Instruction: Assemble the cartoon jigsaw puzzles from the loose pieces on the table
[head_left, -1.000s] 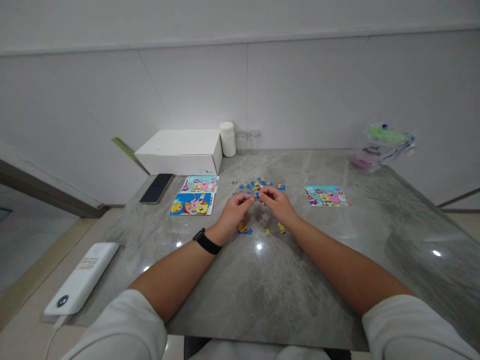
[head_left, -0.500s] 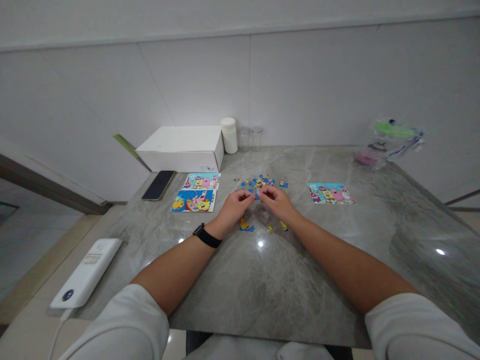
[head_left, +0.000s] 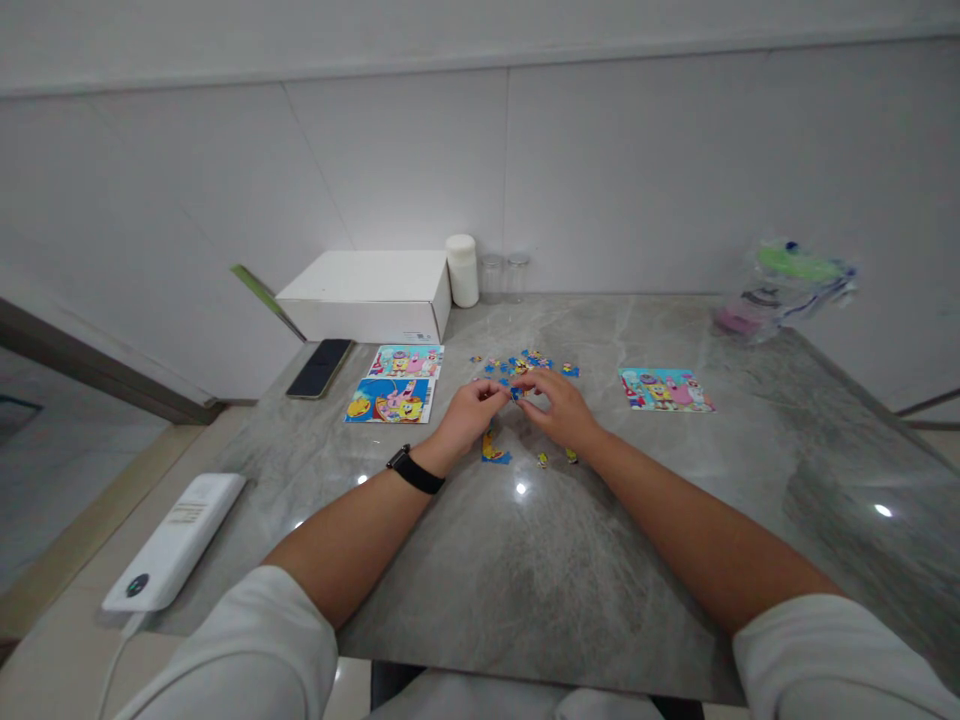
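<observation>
Both forearms reach in over the near edge of the grey worktop and slant toward each other, so the hands meet around its middle, fingertips almost together. The left hand, below a black wristband, has its thumb and forefinger drawn together in a pinch on a small blue puzzle piece. The right hand curves in from the other side, thumb and forefinger parted a little, with the forefinger at the same piece; whether it grips as well, I cannot tell. The piece sits right between the two sets of fingertips. Just beyond it, toward the far edge, lies a scattered pile of puzzle pieces. Nearer the near edge than the fingertips are a yellow-and-blue cluster, beside the left hand, and two small yellow pieces, closer to the right wrist.
</observation>
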